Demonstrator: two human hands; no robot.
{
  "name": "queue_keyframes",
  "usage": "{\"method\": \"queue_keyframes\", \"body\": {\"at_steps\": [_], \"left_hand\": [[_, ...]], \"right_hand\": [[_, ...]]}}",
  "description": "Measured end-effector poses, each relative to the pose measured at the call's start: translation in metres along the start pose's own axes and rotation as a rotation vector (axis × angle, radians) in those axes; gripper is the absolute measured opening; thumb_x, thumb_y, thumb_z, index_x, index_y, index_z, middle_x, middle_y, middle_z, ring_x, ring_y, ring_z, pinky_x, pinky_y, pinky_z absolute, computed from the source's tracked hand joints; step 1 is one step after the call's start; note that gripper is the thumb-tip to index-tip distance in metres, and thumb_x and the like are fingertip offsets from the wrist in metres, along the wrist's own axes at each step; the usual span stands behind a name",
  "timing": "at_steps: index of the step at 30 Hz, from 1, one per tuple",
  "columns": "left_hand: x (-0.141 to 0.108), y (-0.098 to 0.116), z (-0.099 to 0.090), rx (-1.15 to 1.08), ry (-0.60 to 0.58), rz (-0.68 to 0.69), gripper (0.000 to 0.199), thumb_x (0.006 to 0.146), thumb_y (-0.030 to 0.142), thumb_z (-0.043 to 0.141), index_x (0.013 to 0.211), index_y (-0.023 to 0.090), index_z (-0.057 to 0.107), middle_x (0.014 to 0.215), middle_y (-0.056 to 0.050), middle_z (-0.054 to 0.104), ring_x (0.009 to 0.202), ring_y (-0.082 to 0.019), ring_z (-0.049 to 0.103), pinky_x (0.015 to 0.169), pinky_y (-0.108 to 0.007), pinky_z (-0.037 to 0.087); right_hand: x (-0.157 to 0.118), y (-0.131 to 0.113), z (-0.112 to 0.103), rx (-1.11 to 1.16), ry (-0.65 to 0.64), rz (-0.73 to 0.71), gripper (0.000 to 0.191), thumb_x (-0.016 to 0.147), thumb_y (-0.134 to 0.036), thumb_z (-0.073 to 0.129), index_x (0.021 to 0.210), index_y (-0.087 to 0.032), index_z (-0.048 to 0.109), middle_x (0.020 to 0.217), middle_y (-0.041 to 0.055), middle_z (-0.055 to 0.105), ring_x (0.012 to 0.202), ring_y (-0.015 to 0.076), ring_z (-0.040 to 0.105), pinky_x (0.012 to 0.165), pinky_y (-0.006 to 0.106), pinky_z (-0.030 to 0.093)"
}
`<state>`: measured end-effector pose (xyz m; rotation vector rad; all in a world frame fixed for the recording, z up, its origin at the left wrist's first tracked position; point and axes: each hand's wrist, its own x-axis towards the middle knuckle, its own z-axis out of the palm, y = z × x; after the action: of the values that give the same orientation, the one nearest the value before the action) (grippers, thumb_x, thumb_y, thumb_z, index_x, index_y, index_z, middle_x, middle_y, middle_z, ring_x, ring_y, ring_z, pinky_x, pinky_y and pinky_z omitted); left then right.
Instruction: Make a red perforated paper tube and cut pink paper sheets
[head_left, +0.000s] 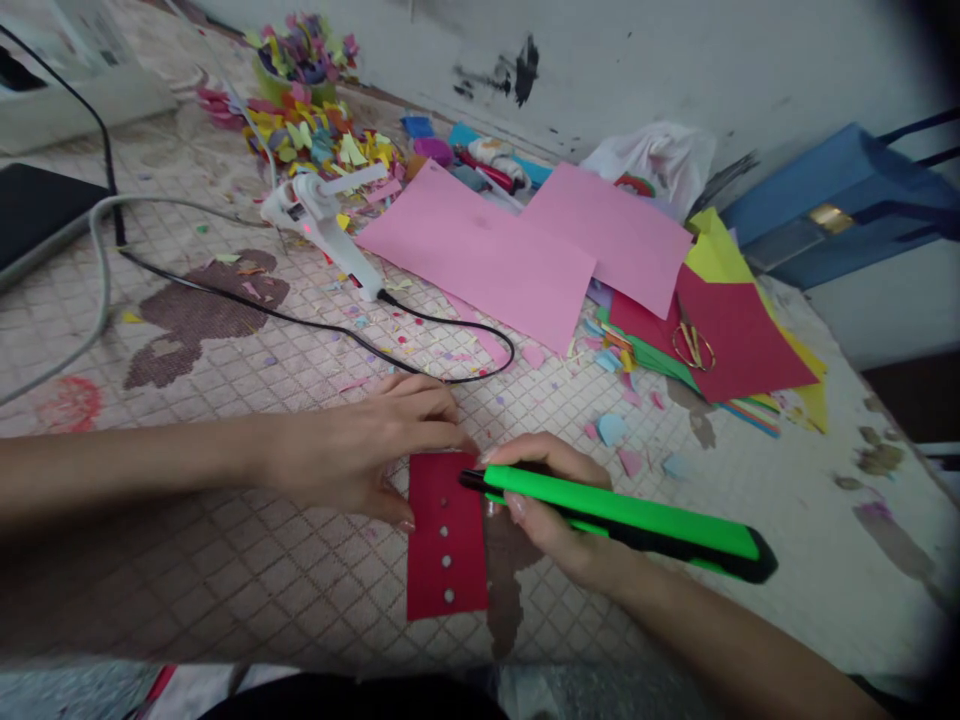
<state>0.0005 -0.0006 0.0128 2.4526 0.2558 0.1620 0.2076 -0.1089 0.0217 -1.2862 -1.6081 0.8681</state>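
Observation:
A small red paper rectangle (466, 580) lies on the table in front of me, with a column of several small, round, pale spots; I cannot tell whether they are holes or dots. My left hand (375, 440) rests at its upper left, fingers stretched along the top edge and thumb touching the left edge. My right hand (559, 500) is closed around a long green-and-black handheld tool (637, 510). The tool's narrow dark tip points left over the upper right of the red paper. Whether tip and paper touch cannot be made out.
A white glue gun (330, 235) with a black cord stands behind my left hand. Pink sheets (487, 250), red paper (750, 340) with gold-handled scissors (694, 347), and a heap of paper cut-outs (322, 135) lie farther back. Scraps dot the patterned tablecloth (337, 590). A blue bag (840, 210) hangs at right.

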Motion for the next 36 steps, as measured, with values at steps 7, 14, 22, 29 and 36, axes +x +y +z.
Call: {"method": "queue_keyframes", "body": {"at_steps": [7, 14, 22, 29, 36], "left_hand": [[0.011, 0.002, -0.009, 0.022, -0.072, 0.040, 0.048, 0.069, 0.044, 0.076, 0.110, 0.027, 0.060, 0.109, -0.007, 0.050, 0.103, -0.029, 0.044, 0.090, -0.042, 0.036], [0.008, 0.000, 0.007, 0.037, 0.082, 0.012, 0.047, 0.067, 0.045, 0.076, 0.102, 0.021, 0.056, 0.108, -0.008, 0.051, 0.103, -0.028, 0.043, 0.091, -0.043, 0.035], [0.005, 0.000, -0.002, -0.001, -0.004, 0.040, 0.048, 0.071, 0.038, 0.074, 0.111, 0.021, 0.054, 0.114, -0.009, 0.050, 0.107, -0.027, 0.044, 0.094, -0.041, 0.036], [0.004, -0.003, 0.001, 0.007, 0.026, 0.049, 0.047, 0.072, 0.036, 0.074, 0.112, 0.022, 0.054, 0.115, -0.009, 0.051, 0.107, -0.027, 0.044, 0.094, -0.041, 0.036], [0.003, -0.006, 0.004, 0.006, 0.050, 0.051, 0.046, 0.073, 0.042, 0.074, 0.110, 0.021, 0.055, 0.115, -0.009, 0.051, 0.108, -0.028, 0.044, 0.095, -0.042, 0.035]], "right_hand": [[-0.003, 0.005, -0.003, 0.062, -0.055, -0.016, 0.018, 0.075, -0.013, 0.060, 0.089, -0.022, 0.065, 0.079, 0.0001, 0.072, 0.063, 0.0122, 0.067, 0.055, 0.022, 0.053], [-0.006, 0.004, 0.002, -0.052, -0.073, -0.047, 0.025, 0.075, -0.009, 0.057, 0.094, -0.023, 0.064, 0.079, -0.0012, 0.069, 0.064, 0.0122, 0.065, 0.058, 0.023, 0.052], [-0.005, 0.003, 0.007, -0.098, -0.132, -0.075, 0.028, 0.077, -0.009, 0.055, 0.100, -0.023, 0.062, 0.082, 0.0017, 0.069, 0.071, 0.0153, 0.066, 0.062, 0.028, 0.053], [-0.004, 0.004, 0.008, -0.122, -0.125, -0.085, 0.028, 0.078, -0.010, 0.055, 0.101, -0.025, 0.061, 0.085, 0.0017, 0.069, 0.074, 0.0160, 0.066, 0.066, 0.029, 0.054], [-0.003, 0.006, 0.008, -0.124, -0.151, -0.073, 0.032, 0.078, -0.009, 0.056, 0.104, -0.027, 0.060, 0.088, 0.0012, 0.068, 0.077, 0.0165, 0.065, 0.070, 0.030, 0.054]]}}
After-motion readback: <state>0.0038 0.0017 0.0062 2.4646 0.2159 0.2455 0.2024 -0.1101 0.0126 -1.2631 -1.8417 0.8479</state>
